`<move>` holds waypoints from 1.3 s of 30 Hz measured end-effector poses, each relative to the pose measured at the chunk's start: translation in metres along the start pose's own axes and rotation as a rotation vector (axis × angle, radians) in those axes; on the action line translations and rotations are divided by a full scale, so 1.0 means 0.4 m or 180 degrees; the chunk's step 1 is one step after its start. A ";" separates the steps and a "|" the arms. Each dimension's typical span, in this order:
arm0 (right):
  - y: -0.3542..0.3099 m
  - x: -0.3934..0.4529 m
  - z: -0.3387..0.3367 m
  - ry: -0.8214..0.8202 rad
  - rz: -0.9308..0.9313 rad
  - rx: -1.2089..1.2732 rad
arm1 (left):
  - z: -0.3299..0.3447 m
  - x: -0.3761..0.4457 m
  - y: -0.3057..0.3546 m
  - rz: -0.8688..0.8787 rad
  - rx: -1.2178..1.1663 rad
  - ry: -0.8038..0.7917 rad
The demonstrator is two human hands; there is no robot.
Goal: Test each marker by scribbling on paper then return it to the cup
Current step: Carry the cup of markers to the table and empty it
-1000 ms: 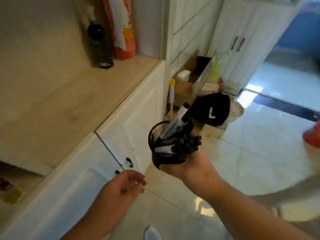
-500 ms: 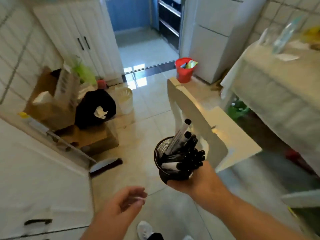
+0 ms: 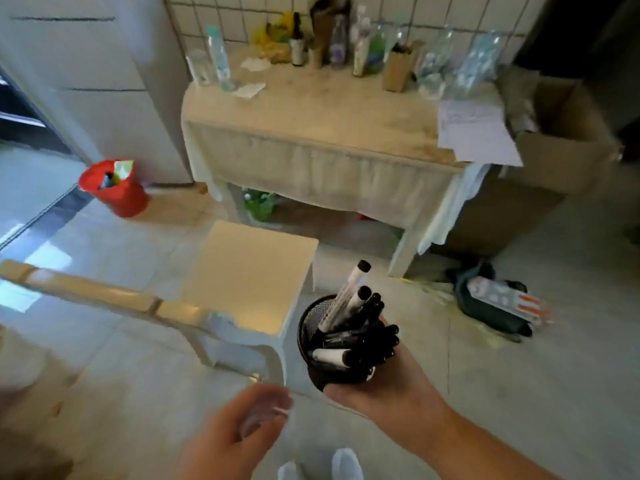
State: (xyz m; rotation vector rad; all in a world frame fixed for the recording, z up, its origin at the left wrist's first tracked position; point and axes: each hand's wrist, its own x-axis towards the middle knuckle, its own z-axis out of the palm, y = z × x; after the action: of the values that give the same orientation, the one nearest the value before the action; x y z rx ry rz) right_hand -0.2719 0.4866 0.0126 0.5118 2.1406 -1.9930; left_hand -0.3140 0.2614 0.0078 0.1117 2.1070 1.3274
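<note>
Table (image 3: pixel 322 109) is standing against the tiled wall, top crowded along the back with bottles (image 3: pixel 360 46) and a small brown box; sheet of paper (image 3: pixel 476 133) is lying on its right end, overhanging the edge. Cardboard box (image 3: pixel 561 140) is sitting just beside the table's right end. White chair (image 3: pixel 252 271) is standing in front of the table, its backrest running across lower left toward the camera. Red bin (image 3: pixel 114 188) is sitting on the floor to the left, near the white cabinet. Dark bag is lying on the floor at right, below the cardboard box.

Right hand (image 3: pixel 388 386) is gripping the black mesh cup (image 3: pixel 311 327) from below and the side, fingers wrapped round it, holding it in the air over the floor, just right of the chair seat. Cup is tilting slightly. Markers (image 3: pixel 349 341) are sitting packed inside it, caps up, mostly black; one white-barrelled marker is sticking up higher than the rest.

Left hand (image 3: pixel 239 427) is hanging low at centre, well apart from the cup, fingers loosely curled. Blurred: can't tell whether it's pinching anything.
</note>
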 end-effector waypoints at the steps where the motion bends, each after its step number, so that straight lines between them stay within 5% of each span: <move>1: 0.011 -0.007 -0.023 0.0242 0.0029 -0.0013 | 0.016 0.023 0.012 0.0066 0.0073 -0.0086; 9: 0.062 -0.055 -0.171 0.1152 0.0149 -0.0273 | 0.146 0.133 0.108 0.0213 0.0439 -0.0589; 23: 0.102 0.020 -0.416 0.1255 0.0259 -0.0249 | 0.331 0.250 0.220 0.0077 0.0321 -0.0470; 39: -0.058 0.503 -0.579 0.1350 0.0087 -0.0215 | 0.240 0.714 0.423 0.0258 0.0213 -0.0496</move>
State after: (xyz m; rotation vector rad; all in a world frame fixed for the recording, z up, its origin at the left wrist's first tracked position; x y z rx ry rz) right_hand -0.4422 0.7412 -0.0160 1.0249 2.4049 -1.9242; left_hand -0.5302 0.5301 -0.0120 0.3218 2.0333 1.2524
